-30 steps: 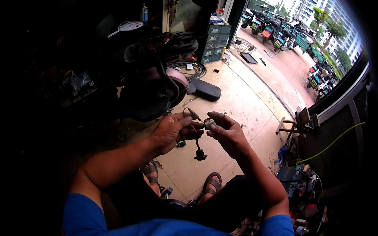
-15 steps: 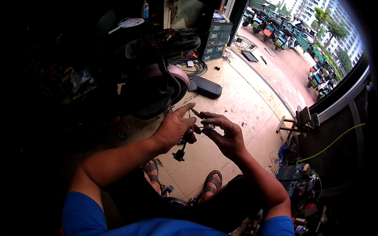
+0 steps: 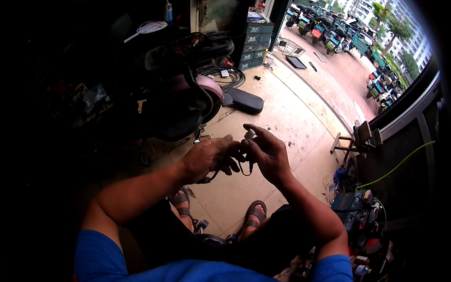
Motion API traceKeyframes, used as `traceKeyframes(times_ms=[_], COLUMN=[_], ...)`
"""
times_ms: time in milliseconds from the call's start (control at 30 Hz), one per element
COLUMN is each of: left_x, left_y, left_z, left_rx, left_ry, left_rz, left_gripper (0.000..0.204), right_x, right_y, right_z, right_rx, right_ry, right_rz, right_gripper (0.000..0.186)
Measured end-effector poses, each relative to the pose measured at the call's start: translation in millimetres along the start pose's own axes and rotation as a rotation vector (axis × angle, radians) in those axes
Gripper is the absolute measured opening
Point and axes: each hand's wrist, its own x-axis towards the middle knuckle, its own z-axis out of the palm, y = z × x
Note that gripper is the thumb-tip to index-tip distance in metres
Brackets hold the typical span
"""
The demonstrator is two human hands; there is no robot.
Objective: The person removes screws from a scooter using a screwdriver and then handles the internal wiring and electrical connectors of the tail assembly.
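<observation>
Between the thumb and index finger of my right hand (image 3: 268,154) is a small pale connector (image 3: 249,134). My left hand (image 3: 210,159) is closed beside it, its fingertips meeting those of my right hand around a thin black cable (image 3: 244,172). This cable loops down below the fingers, and more dark cable hangs under my left palm. What exactly the left fingertips pinch is partly hidden behind the knuckles. Both hands hover over the floor, in front of a scooter with a pink panel (image 3: 214,90).
A black padded seat (image 3: 245,102) and coiled black cable (image 3: 235,80) lie beyond the hands. Stacked battery boxes (image 3: 256,43) stand by the doorway. On the right are a wooden stool (image 3: 348,144) and a green hose (image 3: 399,164). Scooters (image 3: 329,35) are parked outside.
The hands have drawn together. The pale connector has turned upward in my right fingers, and the black plug end that dangled below my left hand now sits up near that palm, mostly hidden.
</observation>
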Motion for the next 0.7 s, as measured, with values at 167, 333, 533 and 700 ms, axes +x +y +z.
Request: traceKeyframes(times_ms=[167, 333, 533, 700], left_x=[-2, 3, 7, 10], left_y=[2, 1, -1, 2], left_z=[4, 1, -2, -7], left_rx=[0.134, 0.032, 0.111, 0.223], left_ry=[0.011, 0.141, 0.175, 0.156], left_rz=[0.016, 0.045, 0.135, 0.34], left_gripper=[0.028, 0.026, 0.025, 0.029], right_x=[2, 1, 1, 2], right_y=[7, 7, 11, 13], right_z=[-10, -10, -15, -18], right_rx=[0.225, 0.397, 0.265, 0.2], right_ry=[-0.052, -0.112, -0.126, -0.165], right_rz=[0.132, 0.184, 0.246, 0.235], right_gripper=[0.048, 0.048, 0.036, 0.037])
